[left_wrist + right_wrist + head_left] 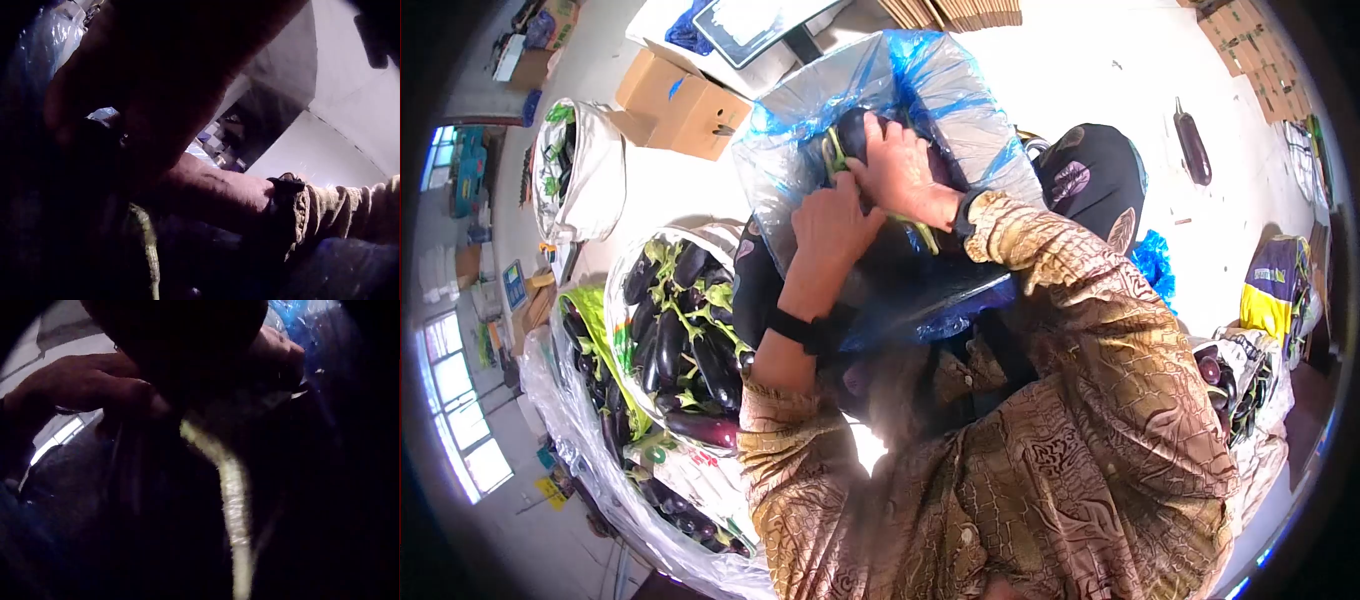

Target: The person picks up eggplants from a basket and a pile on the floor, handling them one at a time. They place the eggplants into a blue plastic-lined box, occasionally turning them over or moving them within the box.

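Note:
Both hands reach into a container lined with a clear blue plastic bag point(775, 160), over dark eggplants. The right hand point(900, 170) lies across them, its fingers stretched over a glossy eggplant point(853, 130) near the far side. Just left of it, the left hand point(835, 225) points down beside a green stalk point(832, 152), its fingertips hidden from the head camera. A pale eggplant stem point(234, 500) stands out in the dark right wrist view, below the left hand point(94, 381). The same kind of stem point(150, 250) shows below the hands in the left wrist view.
On the left, a white sack point(615, 290) holds several eggplants point(665, 350); another sack point(600, 170) stands farther back. An open cardboard box point(670, 100) and a scale point(750, 25) lie beyond. One eggplant point(1192, 145) lies on the floor to the right.

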The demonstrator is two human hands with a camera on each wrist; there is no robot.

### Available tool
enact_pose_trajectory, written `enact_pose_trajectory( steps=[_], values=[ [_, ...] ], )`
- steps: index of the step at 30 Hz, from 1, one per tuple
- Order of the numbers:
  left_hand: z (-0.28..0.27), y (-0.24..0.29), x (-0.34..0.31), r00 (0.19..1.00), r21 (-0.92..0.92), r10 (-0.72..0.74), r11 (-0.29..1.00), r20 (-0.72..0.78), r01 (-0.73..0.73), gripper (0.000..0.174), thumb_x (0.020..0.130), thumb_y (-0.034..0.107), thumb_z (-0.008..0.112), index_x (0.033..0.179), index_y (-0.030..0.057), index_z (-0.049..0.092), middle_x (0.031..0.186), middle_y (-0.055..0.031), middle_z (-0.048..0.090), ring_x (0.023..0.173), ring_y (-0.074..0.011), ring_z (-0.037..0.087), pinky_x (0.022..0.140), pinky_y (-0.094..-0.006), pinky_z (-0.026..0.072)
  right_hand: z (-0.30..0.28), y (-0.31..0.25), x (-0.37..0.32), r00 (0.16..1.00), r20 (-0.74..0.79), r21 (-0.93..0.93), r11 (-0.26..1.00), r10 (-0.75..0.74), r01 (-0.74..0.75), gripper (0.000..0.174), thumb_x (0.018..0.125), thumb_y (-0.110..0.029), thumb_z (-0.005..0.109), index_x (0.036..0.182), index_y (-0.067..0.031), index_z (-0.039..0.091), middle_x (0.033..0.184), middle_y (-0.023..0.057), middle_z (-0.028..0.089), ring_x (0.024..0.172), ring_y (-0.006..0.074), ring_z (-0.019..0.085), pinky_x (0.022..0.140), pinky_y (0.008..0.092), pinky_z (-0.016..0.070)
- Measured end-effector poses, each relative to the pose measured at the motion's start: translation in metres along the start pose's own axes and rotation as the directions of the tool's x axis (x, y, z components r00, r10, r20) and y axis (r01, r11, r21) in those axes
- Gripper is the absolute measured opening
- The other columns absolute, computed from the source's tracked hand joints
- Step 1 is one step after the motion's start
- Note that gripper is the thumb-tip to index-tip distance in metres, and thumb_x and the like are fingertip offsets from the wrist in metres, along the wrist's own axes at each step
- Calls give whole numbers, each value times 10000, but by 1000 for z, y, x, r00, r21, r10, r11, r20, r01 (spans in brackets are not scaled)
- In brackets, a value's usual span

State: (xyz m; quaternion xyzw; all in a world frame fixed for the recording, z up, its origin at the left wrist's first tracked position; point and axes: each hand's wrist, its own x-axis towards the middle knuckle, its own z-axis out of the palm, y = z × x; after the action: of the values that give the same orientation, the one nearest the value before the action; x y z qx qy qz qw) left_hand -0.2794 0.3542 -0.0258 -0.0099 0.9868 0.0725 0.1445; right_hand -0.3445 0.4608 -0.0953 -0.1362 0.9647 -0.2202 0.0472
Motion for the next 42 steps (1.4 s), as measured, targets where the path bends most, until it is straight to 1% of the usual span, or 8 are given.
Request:
enact_pose_trajectory(
  steps=[5, 14, 16, 20, 24, 34, 38, 42],
  values=[
    [3, 2, -8, 999, -3, -11, 1000, -39, 11, 558, 795, 498, 665, 1110, 56, 536, 845, -227, 684, 799, -425, 673, 698, -528, 533, -3, 10, -2, 1000, 1, 252, 967, -22, 21, 820, 830, -430, 683, 1424, 18, 338, 1242, 262, 508, 1089, 433, 560, 927, 489, 463],
    [0, 5, -9, 997, 146, -73, 987, -9, 73, 694, 763, 624, 671, 1127, 44, 558, 909, -152, 680, 876, -360, 659, 720, -471, 520, -3, 2, 6, 997, 79, 151, 988, 25, -36, 819, 841, -390, 667, 1438, 33, 299, 1263, 278, 490, 1099, 436, 526, 940, 489, 443],
    [12, 7, -13, 959, 232, 102, 972, -265, -39, 672, 763, 575, 693, 1139, 33, 562, 1021, -122, 639, 985, -303, 585, 794, -433, 482, -4, 9, -2, 1000, 13, 212, 977, -10, 7, 799, 856, -377, 651, 1442, 28, 290, 1257, 281, 491, 1081, 439, 530, 933, 489, 444],
    [16, -9, 6, 993, 105, 111, 989, -44, -106, 662, 785, 539, 681, 1178, 23, 549, 1156, -130, 583, 1087, -302, 519, 888, -460, 419, -3, 1, 1, 1000, -3, 126, 992, -17, 18, 793, 840, -357, 667, 1429, 35, 306, 1248, 250, 493, 1112, 418, 495, 913, 520, 418],
    [32, -27, 7, 946, 95, 219, 975, -240, -202, 715, 777, 530, 689, 1253, 21, 529, 1225, -141, 577, 1158, -333, 506, 930, -483, 399, -5, 2, 5, 994, 104, 165, 985, 23, -40, 833, 863, -436, 633, 1475, -17, 254, 1445, 237, 362, 1275, 423, 387, 1022, 535, 346],
    [-33, -57, -16, 771, -526, -194, 825, -607, -207, 471, 884, 139, 649, 1313, -9, 520, 1223, -183, 606, 1134, -305, 583, 968, -387, 448, -173, 54, 26, 948, 31, 326, 900, -317, 291, 651, 853, -296, 715, 1379, -21, 449, 1454, 242, 377, 1345, 397, 365, 1115, 460, 324],
    [-31, -72, -17, 735, -901, -553, 393, -391, -184, 372, 948, 94, 568, 1294, -38, 541, 1166, -135, 640, 1089, -196, 598, 951, -308, 454, -200, 97, 57, 990, 117, 555, 821, 77, -130, 575, 878, -327, 706, 1352, -71, 503, 1389, 197, 468, 1285, 323, 465, 1033, 410, 424],
    [-38, -73, -22, 722, -908, -604, 411, -336, -80, 336, 982, 118, 520, 1268, -55, 557, 1163, -111, 626, 1071, -180, 584, 957, -309, 436, -194, 124, 69, 942, 277, 612, 721, 190, -325, 603, 904, -335, 658, 1372, -3, 472, 1359, 233, 495, 1292, 315, 458, 1082, 414, 361]
  ],
)
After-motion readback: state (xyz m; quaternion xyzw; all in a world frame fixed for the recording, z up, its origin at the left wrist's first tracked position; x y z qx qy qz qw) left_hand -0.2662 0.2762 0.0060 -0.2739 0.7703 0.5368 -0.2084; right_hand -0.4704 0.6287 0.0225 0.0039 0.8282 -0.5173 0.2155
